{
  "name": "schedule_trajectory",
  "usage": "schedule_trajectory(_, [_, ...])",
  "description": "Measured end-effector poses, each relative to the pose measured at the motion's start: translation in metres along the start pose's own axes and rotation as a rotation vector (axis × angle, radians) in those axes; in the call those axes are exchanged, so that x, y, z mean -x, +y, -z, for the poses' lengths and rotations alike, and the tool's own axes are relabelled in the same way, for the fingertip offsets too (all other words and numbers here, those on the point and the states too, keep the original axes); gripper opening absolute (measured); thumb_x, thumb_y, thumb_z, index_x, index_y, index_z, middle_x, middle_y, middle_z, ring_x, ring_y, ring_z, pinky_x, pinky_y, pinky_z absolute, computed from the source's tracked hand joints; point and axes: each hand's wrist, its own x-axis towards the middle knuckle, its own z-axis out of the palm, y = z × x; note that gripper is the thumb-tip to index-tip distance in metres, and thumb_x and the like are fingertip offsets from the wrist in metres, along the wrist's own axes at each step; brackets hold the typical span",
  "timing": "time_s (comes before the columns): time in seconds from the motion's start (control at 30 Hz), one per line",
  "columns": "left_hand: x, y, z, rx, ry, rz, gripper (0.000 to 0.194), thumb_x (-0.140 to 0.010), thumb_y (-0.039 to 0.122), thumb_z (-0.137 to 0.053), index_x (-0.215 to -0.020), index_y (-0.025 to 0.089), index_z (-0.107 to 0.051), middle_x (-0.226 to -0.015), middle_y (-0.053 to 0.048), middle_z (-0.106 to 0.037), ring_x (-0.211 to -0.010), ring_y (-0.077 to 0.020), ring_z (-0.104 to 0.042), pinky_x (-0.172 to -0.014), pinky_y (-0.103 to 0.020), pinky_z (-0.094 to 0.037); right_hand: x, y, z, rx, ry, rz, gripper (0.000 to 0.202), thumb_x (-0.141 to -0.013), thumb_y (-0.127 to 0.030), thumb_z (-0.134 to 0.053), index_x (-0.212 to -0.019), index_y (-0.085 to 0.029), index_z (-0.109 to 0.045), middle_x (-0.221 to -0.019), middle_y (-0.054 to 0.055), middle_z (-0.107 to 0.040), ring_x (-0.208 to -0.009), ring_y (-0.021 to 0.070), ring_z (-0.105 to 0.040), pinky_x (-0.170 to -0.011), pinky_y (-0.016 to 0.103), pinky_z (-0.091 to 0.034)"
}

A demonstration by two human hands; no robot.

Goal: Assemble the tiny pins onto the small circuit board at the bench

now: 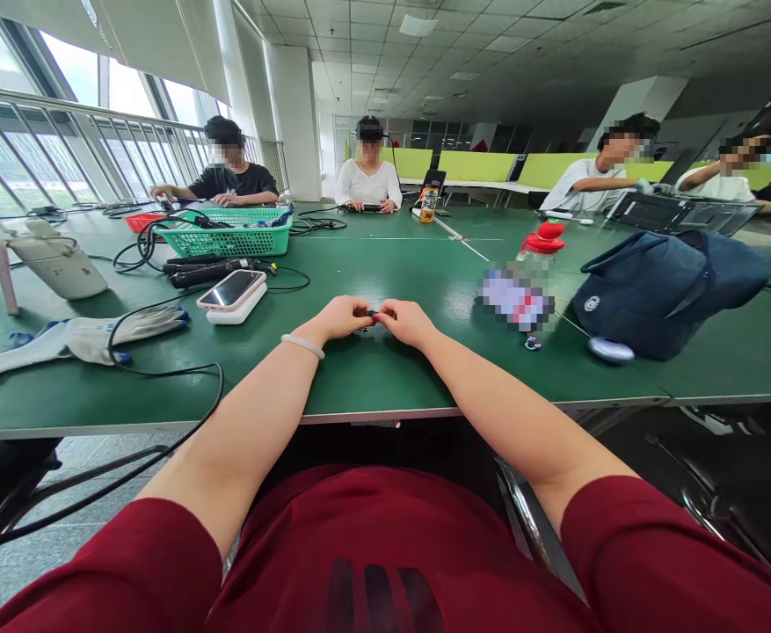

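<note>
The left hand (344, 316) and the right hand (410, 322) meet over the near middle of the table, thumb and fingers of each drawn together on a small dark piece (373, 314) held between them. The piece is just above the tabletop, too small and too covered to identify; the other fingers are curled in, and whether they touch it I cannot tell. A pale band (303, 345) circles the left wrist

The green table (385, 382) reaches far back. On the left, a phone (233, 290) lies on a white box (240, 308), with a white-and-blue glove (118, 334) nearer the left edge, a pale jug (59, 264) behind it and a green basket (227, 242) farther off. A black cable (217, 391) loops over the near left edge. On the right stand a red-lidded bottle (543, 239) and a dark blue bag (662, 290), a pale oval object (610, 352) just beside the bag

Other people sit along the far side; a railing (95, 145) and windows run down the left, yellow-green partitions (481, 165) behind
</note>
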Motion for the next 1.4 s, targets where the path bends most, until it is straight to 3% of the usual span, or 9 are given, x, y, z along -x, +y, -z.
schedule_trajectory(0.37, [0.0016,0.0029,0.0017,-0.221,-0.031,-0.119,0.024,-0.076,0.03,-0.053,-0.087,0.019,-0.072,-0.073,-0.002,-0.068,-0.065,-0.0148,-0.056,-0.066,-0.026,-0.04,0.0019,-0.0024,0.0006,0.109,-0.047,0.039,0.016,-0.087,-0.033,-0.055,-0.079,-0.02,-0.06,-0.079,0.003,-0.065,-0.07,0.0146,-0.052,-0.062,0.025,-0.033])
schedule_trajectory(0.73, [0.0016,0.0051,0.0016,-0.152,0.003,-0.062,0.024,-0.076,0.033,-0.054,-0.086,0.017,-0.07,-0.072,-0.002,-0.067,-0.065,-0.0145,-0.055,-0.065,-0.026,-0.04,0.0012,-0.0018,0.0015,0.06,-0.01,0.054,0.018,-0.089,-0.03,-0.048,-0.081,-0.02,-0.06,-0.075,0.002,-0.063,-0.067,0.0145,-0.049,-0.062,0.025,-0.032])
schedule_trajectory(0.97, [0.0026,0.0068,0.0007,-0.052,0.057,0.034,0.035,-0.075,0.032,-0.058,-0.106,0.018,-0.066,-0.072,-0.001,-0.068,-0.065,-0.0145,-0.059,-0.065,-0.026,-0.043,0.0015,-0.0034,0.0009,-0.071,0.023,0.03,0.017,-0.089,-0.028,-0.043,-0.084,-0.02,-0.057,-0.07,0.0,-0.06,-0.065,0.0144,-0.048,-0.063,0.025,-0.033])
schedule_trajectory(1.4, [-0.0003,0.003,-0.0037,0.042,-0.011,0.051,0.031,-0.073,0.032,-0.064,-0.1,0.017,-0.062,-0.069,0.0,-0.067,-0.064,-0.0142,-0.06,-0.066,-0.028,-0.045,0.003,-0.0041,-0.0003,-0.095,0.044,0.052,0.021,-0.089,-0.032,-0.042,-0.086,-0.02,-0.059,-0.066,-0.001,-0.058,-0.061,0.0131,-0.047,-0.062,0.024,-0.034])
